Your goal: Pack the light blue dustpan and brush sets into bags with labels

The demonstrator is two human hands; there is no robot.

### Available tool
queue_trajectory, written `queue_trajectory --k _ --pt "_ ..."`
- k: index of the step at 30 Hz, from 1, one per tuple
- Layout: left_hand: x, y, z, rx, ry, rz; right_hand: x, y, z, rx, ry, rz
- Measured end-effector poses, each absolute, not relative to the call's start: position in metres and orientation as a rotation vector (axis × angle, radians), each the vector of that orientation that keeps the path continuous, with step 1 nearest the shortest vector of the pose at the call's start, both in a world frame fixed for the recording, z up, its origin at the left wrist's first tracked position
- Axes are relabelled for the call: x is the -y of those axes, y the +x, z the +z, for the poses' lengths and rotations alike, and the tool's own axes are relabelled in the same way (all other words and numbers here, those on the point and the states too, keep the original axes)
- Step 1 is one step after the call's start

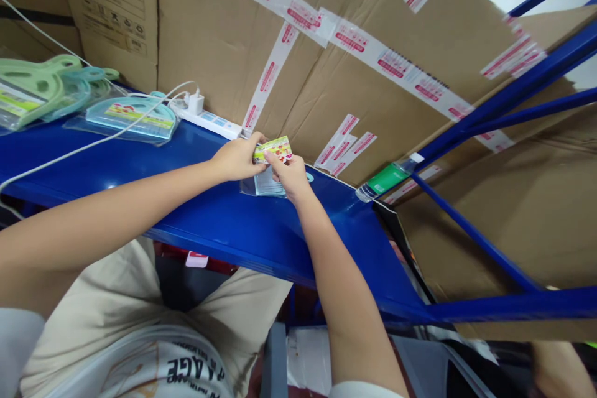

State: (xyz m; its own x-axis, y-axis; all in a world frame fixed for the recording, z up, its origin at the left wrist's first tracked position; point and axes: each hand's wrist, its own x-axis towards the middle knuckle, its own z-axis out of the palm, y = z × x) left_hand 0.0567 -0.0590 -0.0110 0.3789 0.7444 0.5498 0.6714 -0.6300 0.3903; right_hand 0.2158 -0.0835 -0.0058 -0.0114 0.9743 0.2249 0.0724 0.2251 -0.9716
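The flat, rectangular printed card (282, 147) is spanning the left hand (239, 157) and right hand (291, 175), each grip pinching it, while a pale-blue piece (268, 185) in clear plastic is lying below on the smooth worktop (233, 219).

I couldn't read the small print on the yellow card (278, 147); the right hand (291, 176) partly hid the pale-blue packet (267, 186), and the view's left edge cut off a green plastic piece (58, 90).
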Motion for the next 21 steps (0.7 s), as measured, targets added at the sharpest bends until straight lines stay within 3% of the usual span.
queue_trajectory --k 21 --pt "0.053 0.055 -0.014 -1.136 2.509 1.188 0.08 0.226 0.0 1.359 -1.006 1.018"
